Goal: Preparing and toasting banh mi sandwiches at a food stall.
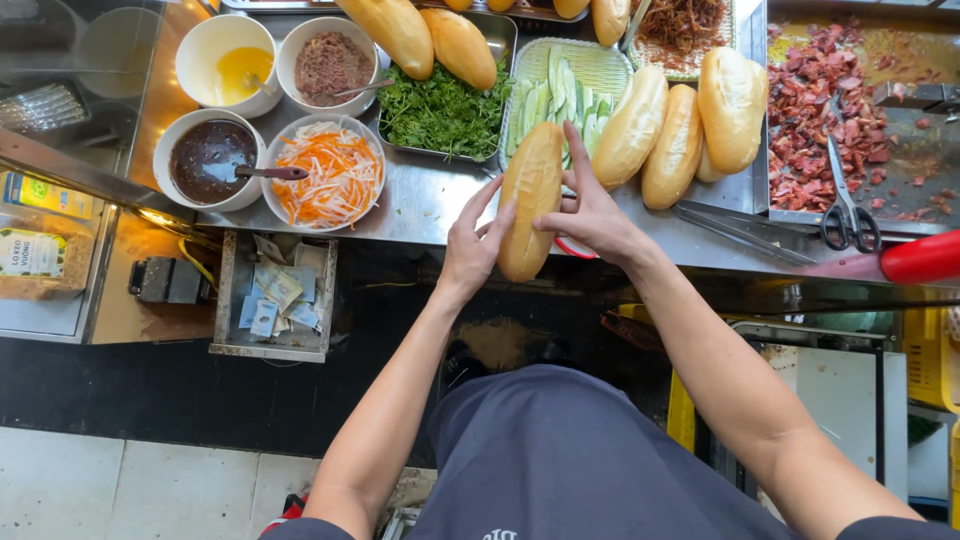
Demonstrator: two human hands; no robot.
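A light, crisp-crusted golden bread roll [530,212], likely easily crushed, is gripped at its sides by the left hand [472,245] and right hand [592,215].

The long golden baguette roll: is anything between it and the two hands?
Nothing visible. The left hand touches the long golden baguette roll on its left side, the right hand on its right, fingers directly against the crust.
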